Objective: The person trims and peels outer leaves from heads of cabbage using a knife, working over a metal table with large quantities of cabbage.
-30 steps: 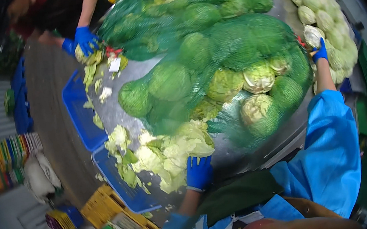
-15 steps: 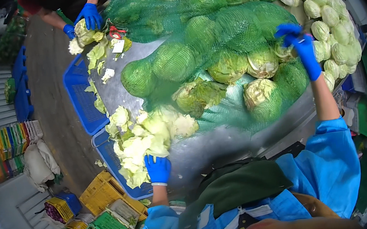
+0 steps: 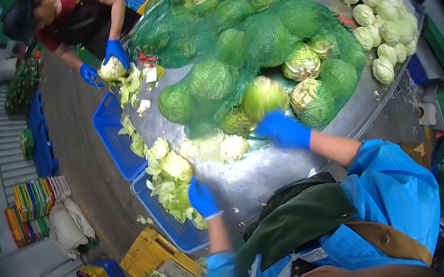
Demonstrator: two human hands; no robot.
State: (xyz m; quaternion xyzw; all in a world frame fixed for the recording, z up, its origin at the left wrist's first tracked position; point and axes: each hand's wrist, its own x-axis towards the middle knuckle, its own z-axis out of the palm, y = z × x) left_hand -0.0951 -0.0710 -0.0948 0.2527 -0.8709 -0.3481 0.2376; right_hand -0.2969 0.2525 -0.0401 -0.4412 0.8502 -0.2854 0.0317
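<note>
My right hand (image 3: 284, 130), in a blue glove, is blurred and closed against the near side of a green cabbage (image 3: 265, 97) above the net. My left hand (image 3: 203, 198), also blue-gloved, is open beside the pile of loose cabbage leaves (image 3: 174, 170) at the table's left edge, its fingers pointing away from me; nothing shows in it. Beyond the right hand, untrimmed cabbages (image 3: 302, 62) lie partly out of a green mesh net (image 3: 265, 37). Pale torn leaves (image 3: 232, 147) are scattered in front of the netted heads.
Blue crates (image 3: 176, 237) stand under the table's left edge, leaves hanging into them. Trimmed pale cabbages (image 3: 375, 3) line the far right of the metal table (image 3: 250, 179). Another person in blue gloves handles a cabbage (image 3: 113, 70) at far left. Yellow crates (image 3: 150, 254) stand lower left.
My right hand has swung from the trimmed cabbages at right back to the middle, onto a cabbage. My left hand has drawn off the leaves, and many have dropped into the crate. The view has shifted.
</note>
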